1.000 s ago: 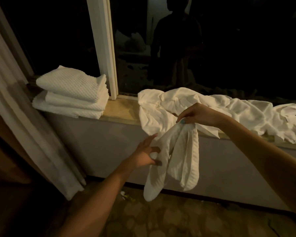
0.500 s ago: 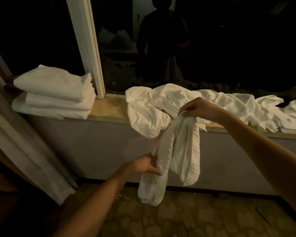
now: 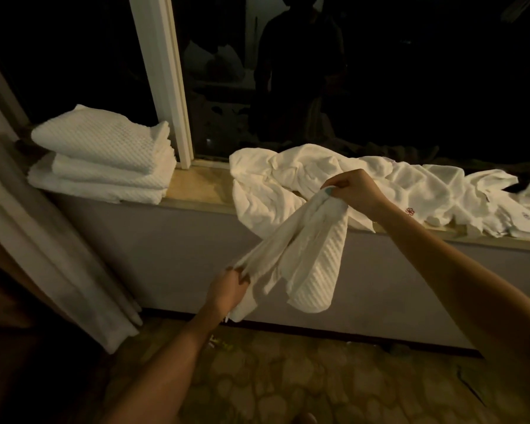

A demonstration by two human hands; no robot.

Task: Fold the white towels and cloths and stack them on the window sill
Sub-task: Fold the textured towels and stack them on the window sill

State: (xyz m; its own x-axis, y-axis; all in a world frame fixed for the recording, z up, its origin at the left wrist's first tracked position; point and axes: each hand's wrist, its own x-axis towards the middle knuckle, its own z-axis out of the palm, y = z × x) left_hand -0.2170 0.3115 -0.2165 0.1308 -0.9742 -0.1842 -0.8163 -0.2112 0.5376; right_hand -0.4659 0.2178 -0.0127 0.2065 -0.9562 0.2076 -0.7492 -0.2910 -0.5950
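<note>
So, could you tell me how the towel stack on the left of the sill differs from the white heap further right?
The towel stack is folded flat in neat layers; the heap lies crumpled and spread out. The stack has a bumpy waffle weave; the heap looks smoother, with a small red mark. Both are white and rest on the sill.
</note>
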